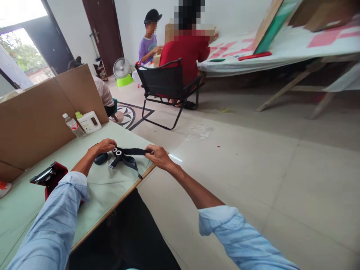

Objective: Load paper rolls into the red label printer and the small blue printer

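A black strap [132, 152] with two white rings lies stretched across the pale green table [118, 187] near its front edge. My right hand [159, 154] pinches the strap's right end, fingers closed on it. My left hand [102, 146] is curled over the strap's left end, beside the white rings and above a small dark rounded object [100, 159]. A loose tail of the strap [131, 162] hangs down between my hands on the table.
A water bottle [73, 126] and a white jug [89, 121] stand at the table's back edge against a cardboard panel [42, 116]. A red case with a phone [50, 176] lies left. Seated people, a black folding chair [165, 86] and a fan [122, 71] are beyond.
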Motion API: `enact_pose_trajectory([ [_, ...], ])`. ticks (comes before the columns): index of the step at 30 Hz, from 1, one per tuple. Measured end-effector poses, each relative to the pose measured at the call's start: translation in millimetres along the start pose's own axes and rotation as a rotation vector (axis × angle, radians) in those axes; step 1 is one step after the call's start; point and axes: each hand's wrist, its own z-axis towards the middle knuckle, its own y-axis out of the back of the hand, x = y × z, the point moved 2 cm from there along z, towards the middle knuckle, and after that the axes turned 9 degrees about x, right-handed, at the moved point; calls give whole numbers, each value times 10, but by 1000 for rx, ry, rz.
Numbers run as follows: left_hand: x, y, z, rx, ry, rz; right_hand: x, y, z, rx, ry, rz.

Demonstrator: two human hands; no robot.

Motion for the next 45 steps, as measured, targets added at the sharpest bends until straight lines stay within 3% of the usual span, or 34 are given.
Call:
enact_pose_trajectory([
  [5, -21, -17, -76, 52, -54, -6, 19, 15, -164, 43, 54, -104],
  [12, -283, -60, -314, -118, -79, 100, 63, -9, -249, 74, 185, -200],
  [16, -482, -173, -448, -144, -66, 165, 62, -16, -293, 71, 241, -238],
  [24, -598, -343, -424, -219, 74, 229, 51, -79, -343, 40, 240, -221],
  [29, -638, -406, -422, -253, 73, 218, 103, -122, -371, 31, 256, -225],
  [37, -783, -165, -621, -348, -39, 170, 226, -129, -469, -62, 282, -87],
  [41, -902, 15, -812, -377, -105, 140, 307, -150, -508, -157, 304, -6],
  [45, -1020, 153, -1078, -426, -149, 102, 474, -231, -548, -137, 331, 66],
])
